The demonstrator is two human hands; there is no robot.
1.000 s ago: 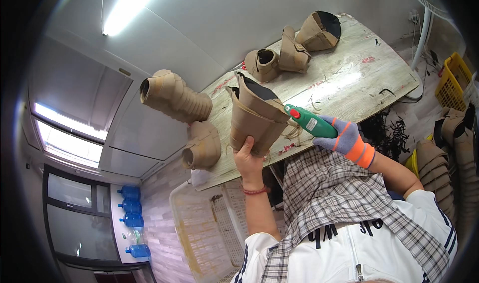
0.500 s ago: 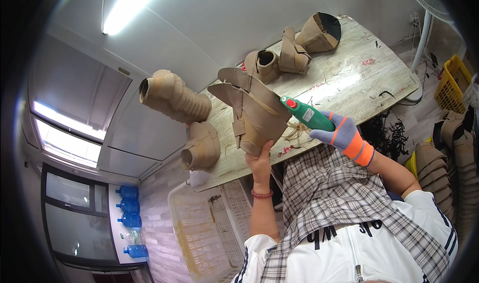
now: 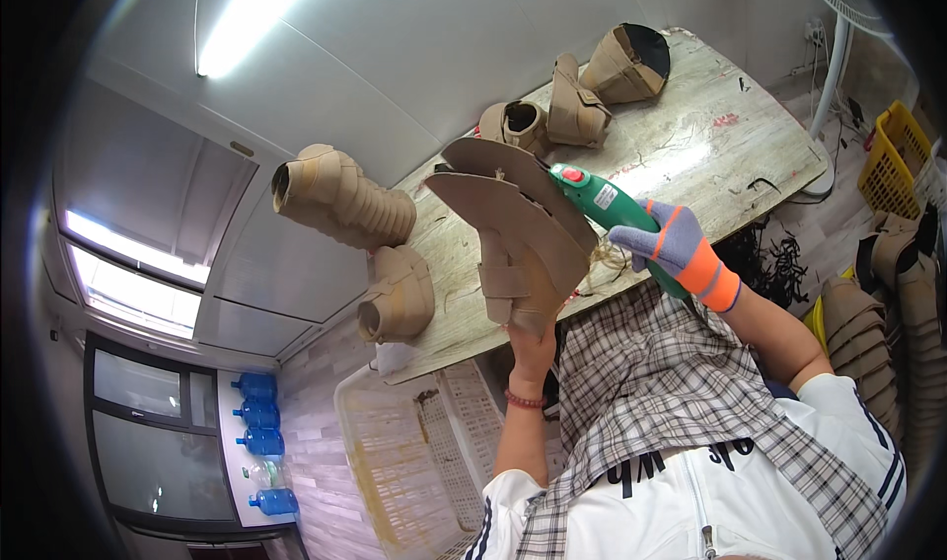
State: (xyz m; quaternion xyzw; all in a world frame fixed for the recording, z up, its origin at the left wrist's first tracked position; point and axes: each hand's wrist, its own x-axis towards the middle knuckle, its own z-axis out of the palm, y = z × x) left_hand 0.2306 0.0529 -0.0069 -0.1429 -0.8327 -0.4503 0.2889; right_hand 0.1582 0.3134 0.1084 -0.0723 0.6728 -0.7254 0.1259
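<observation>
One tan suede boot upper with a strap across its side is held up near the picture's centre, above the near edge of the long pale marble-patterned surface. The bare left hand, with a red bead bracelet at the wrist, grips it from below at 6 o'clock, fingers wrapped around the lower end of the piece. From 3 o'clock the right hand, in a purple knit glove with an orange cuff, comes in with its fingers closed around a green handheld tool with a red button; the tool's tip touches the upper's open top edge at about 1 o'clock of the piece. Loose pale threads hang just beside the upper, between it and the glove.

Two more tan boot uppers stand together on the surface at 12 o'clock of the held one, and a third with a dark lining lies further out at 1 o'clock. At 9 o'clock a ribbed tan boot shaft and a smaller tan upper sit at the surface's far-left end. Below, at 7 o'clock, a white plastic crate stands on the floor. At 3 o'clock, well apart, a yellow basket and a stack of tan uppers show near the rim
</observation>
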